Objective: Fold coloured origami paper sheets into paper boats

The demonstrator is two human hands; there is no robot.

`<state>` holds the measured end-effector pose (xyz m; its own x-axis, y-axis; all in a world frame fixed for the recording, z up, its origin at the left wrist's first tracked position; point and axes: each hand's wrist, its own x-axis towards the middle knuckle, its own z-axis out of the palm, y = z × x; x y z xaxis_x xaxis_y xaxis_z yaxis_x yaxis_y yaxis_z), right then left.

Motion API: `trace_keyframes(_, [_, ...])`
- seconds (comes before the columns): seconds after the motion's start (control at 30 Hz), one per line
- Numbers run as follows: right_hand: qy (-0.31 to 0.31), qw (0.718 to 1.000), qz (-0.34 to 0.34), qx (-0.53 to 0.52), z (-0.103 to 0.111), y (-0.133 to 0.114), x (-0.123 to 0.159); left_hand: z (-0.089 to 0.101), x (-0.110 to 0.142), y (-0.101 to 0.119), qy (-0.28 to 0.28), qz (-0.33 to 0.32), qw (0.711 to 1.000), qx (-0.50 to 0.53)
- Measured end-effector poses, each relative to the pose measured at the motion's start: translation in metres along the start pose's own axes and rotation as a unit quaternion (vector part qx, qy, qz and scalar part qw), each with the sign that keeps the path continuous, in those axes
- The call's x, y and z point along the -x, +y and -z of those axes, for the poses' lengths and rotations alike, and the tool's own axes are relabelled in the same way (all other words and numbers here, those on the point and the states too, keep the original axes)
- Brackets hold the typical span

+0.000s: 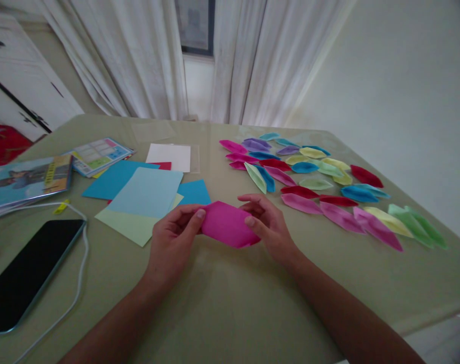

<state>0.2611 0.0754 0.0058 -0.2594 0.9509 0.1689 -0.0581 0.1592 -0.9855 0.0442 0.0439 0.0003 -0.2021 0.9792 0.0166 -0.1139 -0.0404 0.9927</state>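
While hands (173, 235) hold pink paper (228, 225) | white sheet (169, 155) in/on clear sleeve (194, 159)

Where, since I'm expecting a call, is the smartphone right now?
In the head view, the smartphone lies screen-up on the table at the lower left, inside the curve of the white cable, with the glossy book beyond it.

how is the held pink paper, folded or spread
Folded: the pink paper has slanted corners and a darker flap showing lower right.
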Motion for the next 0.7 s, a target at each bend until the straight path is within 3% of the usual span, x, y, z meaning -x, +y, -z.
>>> trace_keyframes(0.1, [-0.008, 0.998, -0.035, -0.058, 0.003, 0.003, -0.005, 0.000, -0.002, 0.000, 0.041, 0.005, 0.998, 0.048])
trace_keyframes(0.2, [0.023, 0.998, -0.016, -0.062, 0.003, 0.008, -0.009, 0.000, -0.003, 0.003, 0.012, 0.005, 0.999, 0.050])
trace_keyframes(0.4, [0.040, 0.999, 0.018, -0.027, 0.002, 0.009, -0.007, -0.001, 0.001, 0.001, -0.073, -0.028, 0.995, -0.060])
trace_keyframes(0.57, [0.070, 0.992, 0.052, 0.095, 0.000, 0.011, -0.001, 0.001, 0.008, -0.004, -0.114, -0.070, 0.983, -0.124])
trace_keyframes(0.7, [0.053, 0.989, 0.047, 0.133, 0.000, 0.013, 0.001, 0.002, 0.010, -0.005, -0.120, -0.158, 0.955, -0.220])
